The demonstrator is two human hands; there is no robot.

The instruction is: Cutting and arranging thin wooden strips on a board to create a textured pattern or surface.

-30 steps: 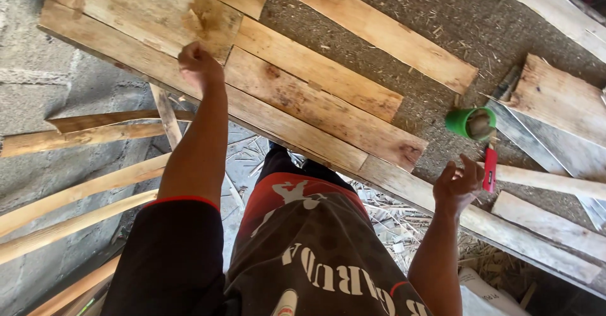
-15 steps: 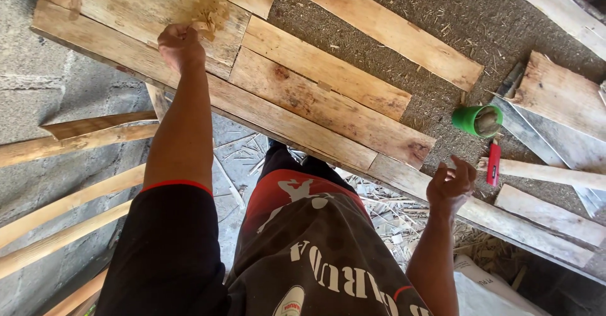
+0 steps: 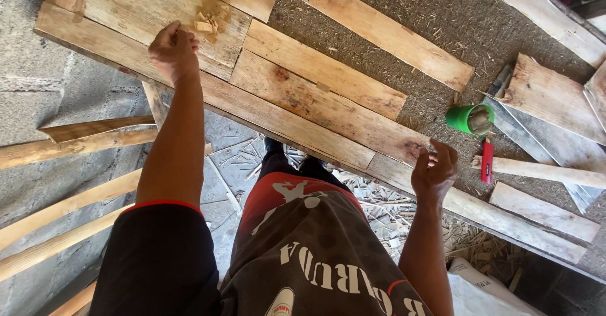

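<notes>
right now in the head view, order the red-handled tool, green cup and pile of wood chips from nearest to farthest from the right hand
From the right hand:
1. Red-handled tool, just to its right on the bench.
2. Green cup, a little beyond the tool, up and right.
3. Pile of wood chips, far across the planks, beside the left hand.

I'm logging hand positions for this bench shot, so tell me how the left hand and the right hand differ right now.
The left hand is stretched far out over the wide pale plank, fingers curled beside a small heap of wood scraps; the right hand sits close in at the bench's near edge board. The left hand is loosely closed, while the right hand is open with fingers spread, near a red-handled tool and a green cup. Both hold nothing.
</notes>
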